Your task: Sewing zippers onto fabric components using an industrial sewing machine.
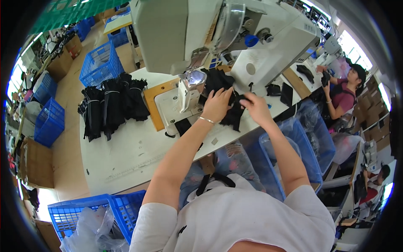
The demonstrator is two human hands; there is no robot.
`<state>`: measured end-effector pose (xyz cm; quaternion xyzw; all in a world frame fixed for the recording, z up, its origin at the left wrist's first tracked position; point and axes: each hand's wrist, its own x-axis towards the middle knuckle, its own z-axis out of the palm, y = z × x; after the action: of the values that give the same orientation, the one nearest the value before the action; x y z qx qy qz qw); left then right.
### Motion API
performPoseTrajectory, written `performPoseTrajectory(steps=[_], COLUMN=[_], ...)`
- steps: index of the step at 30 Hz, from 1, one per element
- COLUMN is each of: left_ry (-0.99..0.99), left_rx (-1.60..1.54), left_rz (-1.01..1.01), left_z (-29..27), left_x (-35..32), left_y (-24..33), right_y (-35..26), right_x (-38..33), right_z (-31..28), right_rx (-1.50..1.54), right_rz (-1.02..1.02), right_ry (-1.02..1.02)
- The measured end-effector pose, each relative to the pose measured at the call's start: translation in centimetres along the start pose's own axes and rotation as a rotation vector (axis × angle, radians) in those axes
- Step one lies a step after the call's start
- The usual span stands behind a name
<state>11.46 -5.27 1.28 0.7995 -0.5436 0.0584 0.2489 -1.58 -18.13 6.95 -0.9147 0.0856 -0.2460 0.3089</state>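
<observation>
- Left hand (pixel 217 105) lay flat on black fabric piece (pixel 218 80) beside sewing machine (pixel 218 33).
- Right hand (pixel 257 107) pinched the fabric's edge.
- Bundled black strips (pixel 111 105) sat on white desk (pixel 126 155), left of machine.
- Blue crate (pixel 100 63) stood behind the desk.

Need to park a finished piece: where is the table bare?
Bare white table lies below the black bundles, left of the left hand. Crowded: black fabric under the sewing machine, where the right hand also works.
</observation>
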Motion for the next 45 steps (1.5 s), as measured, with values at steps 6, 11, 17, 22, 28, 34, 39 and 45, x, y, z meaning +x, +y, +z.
performPoseTrajectory(steps=[6, 11, 17, 22, 28, 34, 39, 45], left_ry=[0.088, 0.498, 0.305, 0.430, 0.731, 0.348, 0.430, 0.804], left_rx=[0.280, 0.182, -0.762, -0.627, -0.318, 0.311, -0.745, -1.325], left_rz=[-0.039, -0.145, -0.255, -0.213, -0.033, -0.112, -0.449, -0.986], left_z=[0.0, -2.4, -1.2, 1.8, -3.3, -0.3, -1.0, -2.7], left_x=[-0.4, -1.4, -1.9, -1.4, 2.7, -0.2, -4.6, -11.8], left_y=[1.4, 5.7, 7.9, 6.9, 9.6, 5.3, 12.5, 12.7], right_y=[-1.3, -0.1, 0.0, -1.9, 1.0, 0.8, 2.1, -1.2], right_x=[2.7, 4.9, 6.5, 6.4, 4.2, -1.8, -5.6, -8.4], right_z=[-3.5, -2.0, -0.2, -2.6, -7.6, -3.5, -0.3, 0.9], right_rx=[0.772, 1.220, 1.392, 1.445, 1.535, 1.254, 1.155, 1.068], right_rz=[0.115, 0.262, 0.245, 0.133, 0.025, 0.187, 0.348, 0.227], right_ry=[-0.020, -0.042, -0.126, 0.024, 0.028, -0.175, -0.389, -1.102])
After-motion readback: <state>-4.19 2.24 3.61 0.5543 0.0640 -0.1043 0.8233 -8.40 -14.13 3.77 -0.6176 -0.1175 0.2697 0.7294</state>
